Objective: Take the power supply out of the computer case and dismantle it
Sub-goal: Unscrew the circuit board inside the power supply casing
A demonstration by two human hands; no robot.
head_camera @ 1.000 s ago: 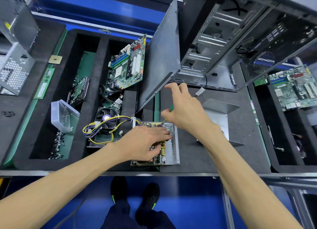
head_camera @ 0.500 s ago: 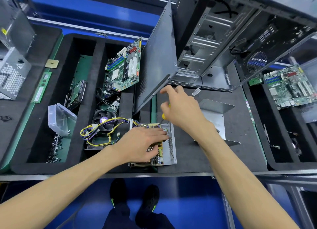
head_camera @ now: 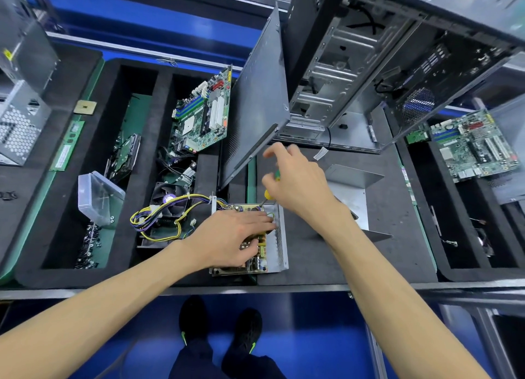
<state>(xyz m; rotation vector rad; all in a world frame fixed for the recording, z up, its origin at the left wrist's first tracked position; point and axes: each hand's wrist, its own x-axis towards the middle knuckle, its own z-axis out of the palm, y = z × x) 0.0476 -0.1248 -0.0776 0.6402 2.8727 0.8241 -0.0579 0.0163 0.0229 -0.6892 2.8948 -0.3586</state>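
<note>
Black foam-lined surface (head_camera: 326, 265), lower centre of frame | open silver metal power supply box with bare circuit board (head_camera: 272, 253) lies out of the grey computer case (head_camera: 369, 66) | left hand (head_camera: 230, 236) presses flat on board, fingers straight | right hand (head_camera: 298, 185) grips yellow-green screwdriver (head_camera: 271, 190), tip at box's upper edge, shaft slanting down-left, just above left fingers.

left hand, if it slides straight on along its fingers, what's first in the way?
Likely the perforated side wall of the power supply: the left hand lies flat on its board, fingertips nearly at that wall; depth unclear.
</note>
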